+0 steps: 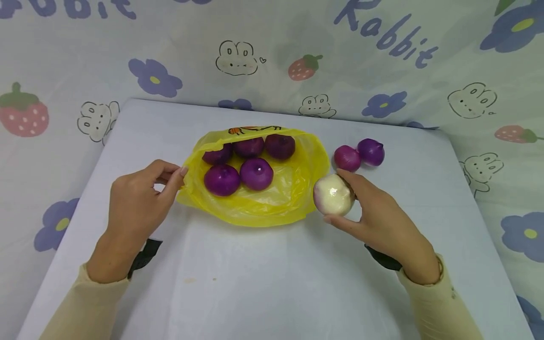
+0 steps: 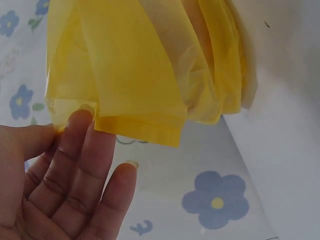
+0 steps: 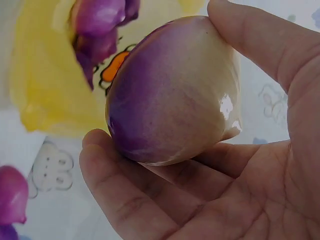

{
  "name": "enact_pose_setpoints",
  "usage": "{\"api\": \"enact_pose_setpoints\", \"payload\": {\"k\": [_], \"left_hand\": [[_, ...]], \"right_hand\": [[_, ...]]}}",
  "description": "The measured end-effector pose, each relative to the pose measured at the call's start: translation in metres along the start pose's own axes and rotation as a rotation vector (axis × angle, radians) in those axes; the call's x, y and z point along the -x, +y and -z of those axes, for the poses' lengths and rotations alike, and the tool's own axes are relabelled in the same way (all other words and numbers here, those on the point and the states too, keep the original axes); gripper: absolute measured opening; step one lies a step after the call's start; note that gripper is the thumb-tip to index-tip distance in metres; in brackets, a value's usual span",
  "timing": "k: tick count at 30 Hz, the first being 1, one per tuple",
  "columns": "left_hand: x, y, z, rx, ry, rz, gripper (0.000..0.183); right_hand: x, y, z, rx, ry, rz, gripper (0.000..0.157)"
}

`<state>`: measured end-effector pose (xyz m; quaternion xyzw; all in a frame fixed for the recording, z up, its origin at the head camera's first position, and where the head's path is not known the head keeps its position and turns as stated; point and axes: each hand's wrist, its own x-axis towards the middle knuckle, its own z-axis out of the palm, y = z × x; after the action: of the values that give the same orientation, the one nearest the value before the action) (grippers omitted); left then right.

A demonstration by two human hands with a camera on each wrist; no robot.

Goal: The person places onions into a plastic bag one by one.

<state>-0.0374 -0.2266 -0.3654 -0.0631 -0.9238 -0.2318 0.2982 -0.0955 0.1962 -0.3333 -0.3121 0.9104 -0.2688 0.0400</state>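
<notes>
The side of a yellow bag (image 1: 255, 219) is pinched by the fingers of the left hand (image 1: 138, 203). A white-and-purple onion (image 1: 333, 194) is gripped in the fingers of the right hand (image 1: 382, 217), near the bag's right edge. Five purple onions (image 1: 257, 174) are contained inside.

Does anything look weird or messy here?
The onion in the right hand looks odd: it's partly creamy white, while the other onions look purple all over. There's also a small, faint smudge on the white tabletop.
</notes>
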Motion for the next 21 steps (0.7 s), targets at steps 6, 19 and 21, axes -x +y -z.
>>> {"api": "enact_pose_setpoints", "payload": {"k": [6,19,21], "left_hand": [[0.000,0.001,0.001,-0.004,-0.005,0.013,0.013],[0.001,0.000,0.000,-0.004,-0.008,0.016,0.014],[0.001,0.000,-0.001,-0.002,-0.010,0.023,0.013]], "right_hand": [[-0.012,-0.008,-0.007,0.026,-0.020,0.088,0.083],[-0.035,-0.015,-0.019,0.040,-0.066,0.138,0.081],[-0.040,-0.016,-0.022,0.047,-0.082,0.127,0.084]]}}
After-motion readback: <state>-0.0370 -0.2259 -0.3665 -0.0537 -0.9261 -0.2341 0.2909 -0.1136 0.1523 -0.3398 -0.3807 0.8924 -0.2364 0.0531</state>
